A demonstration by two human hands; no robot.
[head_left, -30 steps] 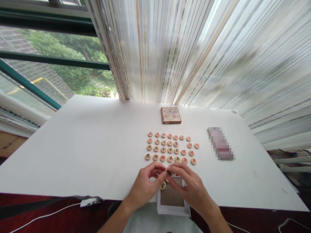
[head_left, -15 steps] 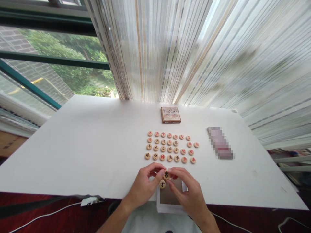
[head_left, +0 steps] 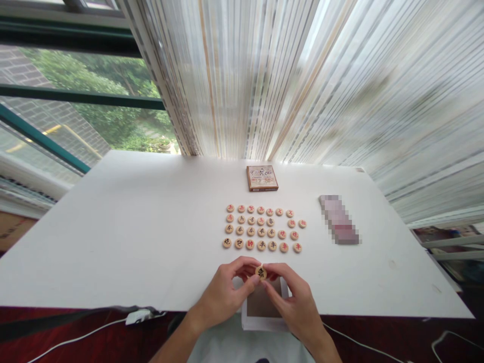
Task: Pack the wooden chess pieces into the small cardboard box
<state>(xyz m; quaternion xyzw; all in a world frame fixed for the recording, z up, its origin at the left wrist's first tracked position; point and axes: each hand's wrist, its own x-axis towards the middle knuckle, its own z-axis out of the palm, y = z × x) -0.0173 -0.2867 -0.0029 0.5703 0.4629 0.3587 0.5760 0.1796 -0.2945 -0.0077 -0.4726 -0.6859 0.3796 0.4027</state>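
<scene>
Between the fingertips of both hands is a round wooden Chinese chess piece (head_left: 260,273) with a black character facing up. My left hand (head_left: 229,286) pinches it from the left, and my right hand (head_left: 298,295) grips its right side. Whether more pieces sit behind it is hidden. Just under the hands lies an open white box tray (head_left: 264,324) with a brown inside, at the table's front edge; my right hand covers part of it. Beyond my fingers, several chess pieces with red or black characters, such as a red-marked piece (head_left: 250,244), lie in rows.
A flat printed box (head_left: 262,178) lies behind the rows on the white table (head_left: 132,227). To the right is a blurred-out pinkish oblong item (head_left: 339,220). A striped string curtain (head_left: 242,75) hangs at the back, and a white power strip (head_left: 139,316) is below the front edge.
The second piece, black-marked, that showed below the held one is no longer visible. My fingers have closed in around the held piece. The view has shifted slightly.
</scene>
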